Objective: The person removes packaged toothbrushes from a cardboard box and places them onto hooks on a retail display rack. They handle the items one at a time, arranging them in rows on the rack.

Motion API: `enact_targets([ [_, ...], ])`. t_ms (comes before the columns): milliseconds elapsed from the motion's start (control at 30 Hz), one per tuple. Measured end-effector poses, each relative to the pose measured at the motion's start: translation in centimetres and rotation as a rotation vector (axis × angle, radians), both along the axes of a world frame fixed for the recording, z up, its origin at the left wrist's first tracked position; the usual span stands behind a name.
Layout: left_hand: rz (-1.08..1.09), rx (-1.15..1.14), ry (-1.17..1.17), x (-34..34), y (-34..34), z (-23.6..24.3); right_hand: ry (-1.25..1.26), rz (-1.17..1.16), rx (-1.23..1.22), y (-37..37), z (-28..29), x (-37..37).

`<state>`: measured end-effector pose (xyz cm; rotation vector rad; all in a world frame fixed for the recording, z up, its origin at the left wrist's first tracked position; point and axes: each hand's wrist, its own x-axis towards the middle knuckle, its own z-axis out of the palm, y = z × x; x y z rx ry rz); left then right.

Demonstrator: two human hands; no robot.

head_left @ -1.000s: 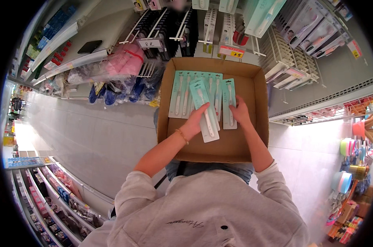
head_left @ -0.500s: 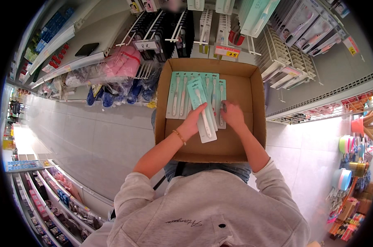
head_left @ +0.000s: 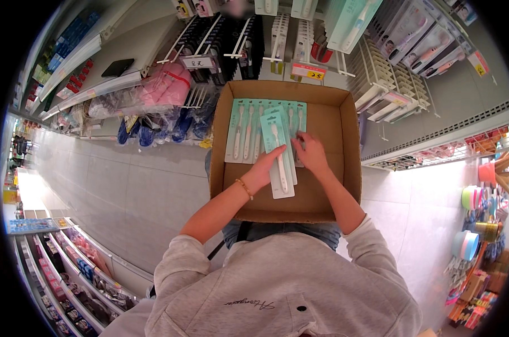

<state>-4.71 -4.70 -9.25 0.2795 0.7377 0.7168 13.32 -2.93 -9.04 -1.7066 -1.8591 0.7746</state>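
An open cardboard box rests on my lap. Inside, toothbrush packs with mint-green cards lie side by side in a row toward its far left. My left hand is closed on a small stack of toothbrush packs, thumb on top, held tilted over the row. My right hand is just right of that stack, fingertips apart at the edge of the rightmost pack in the row. Part of the row is hidden under the held packs and my fingers.
Hooks of hanging goods and price tags stand beyond the box. A shelf with bagged pink items and a black phone is at left. Wire racks reach close on the right. Another goods shelf stands lower left.
The rightmost pack has moved up and left into line with the row. My right hand has shifted slightly up and left, its fingers loosened. The held stack has moved slightly right and down.
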Motion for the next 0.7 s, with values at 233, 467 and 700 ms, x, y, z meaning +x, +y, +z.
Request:
enact_targets([
  [233,0.028,0.102,0.069,0.5,0.0,-0.1,0.663,-0.029,-0.41,-0.3,-0.6,0.8],
  [467,0.061,0.09,0.02,0.5,0.3,0.1,0.736,-0.139,-0.313,-0.2,2.2,1.6],
  [700,0.088,0.054,0.069,0.2,0.0,-0.2,0.753,-0.243,-0.29,1.1,1.3,3.6],
])
